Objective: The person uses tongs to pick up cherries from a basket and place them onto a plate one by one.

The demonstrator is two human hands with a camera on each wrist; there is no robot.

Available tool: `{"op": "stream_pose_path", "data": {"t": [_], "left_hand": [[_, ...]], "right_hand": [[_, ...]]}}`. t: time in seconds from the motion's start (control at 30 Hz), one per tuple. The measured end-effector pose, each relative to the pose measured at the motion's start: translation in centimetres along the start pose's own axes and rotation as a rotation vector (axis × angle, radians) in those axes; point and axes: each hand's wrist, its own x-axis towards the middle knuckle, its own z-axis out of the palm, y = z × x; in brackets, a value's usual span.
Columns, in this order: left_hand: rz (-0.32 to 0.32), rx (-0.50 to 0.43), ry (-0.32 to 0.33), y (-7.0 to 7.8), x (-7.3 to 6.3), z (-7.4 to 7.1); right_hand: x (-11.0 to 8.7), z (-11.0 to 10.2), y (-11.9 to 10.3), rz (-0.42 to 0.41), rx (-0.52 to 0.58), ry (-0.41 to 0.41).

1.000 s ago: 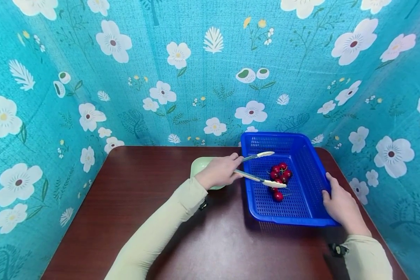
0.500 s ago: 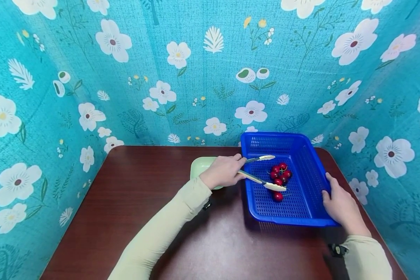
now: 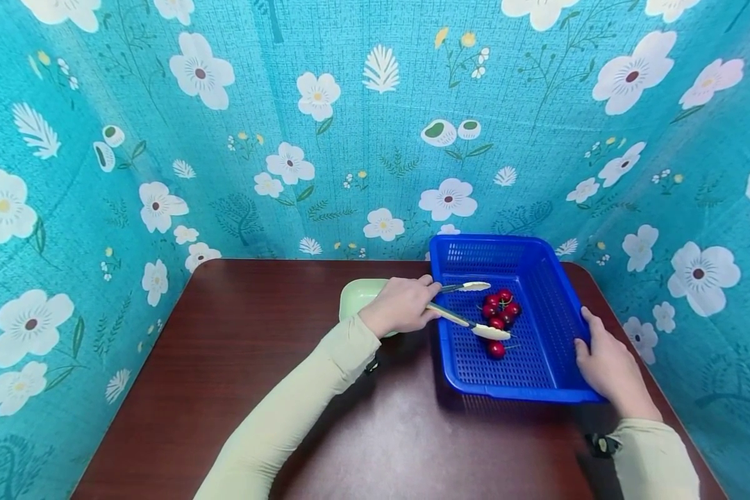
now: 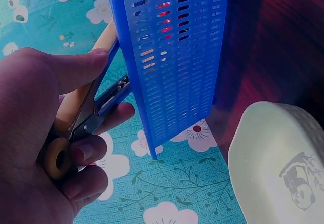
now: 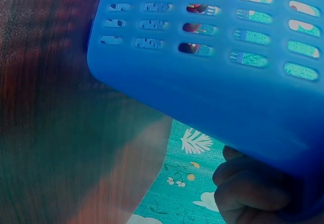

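My left hand (image 3: pixel 403 305) holds a pair of tongs (image 4: pixel 93 110) across the left rim of a blue plastic basket (image 3: pixel 537 333). The tongs' two pale tips stand spread apart inside it, over several red cherries (image 3: pixel 505 310). One cherry (image 3: pixel 496 349) lies a little nearer than the rest, just below the nearer tip. At the basket's right side, my right hand (image 3: pixel 612 364) grips the rim, thumb on the inner side. In the right wrist view its curled fingers (image 5: pixel 248 188) show at the basket's edge. A pale green bowl (image 4: pixel 273 168) sits partly hidden behind my left hand and forearm.
All this stands on a dark brown wooden table (image 3: pixel 256 333). Flowered turquoise cloth (image 3: pixel 350 139) hangs along the back and both sides of the table. The basket is near the table's back right corner, with the bowl to its left.
My left hand has shifted slightly right, and the farther tongs tip has come down toward the cherries, narrowing the spread. The right hand and the basket hold their place.
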Motion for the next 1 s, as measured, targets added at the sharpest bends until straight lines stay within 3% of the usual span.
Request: {"op": "stream_pose_path", "data": {"t": [1.0], "left_hand": [[0.059,0.004,0.05,0.2,-0.13,0.44]], "right_hand": [[-0.04,-0.04,-0.03,-0.009,0.0,0.012]]}}
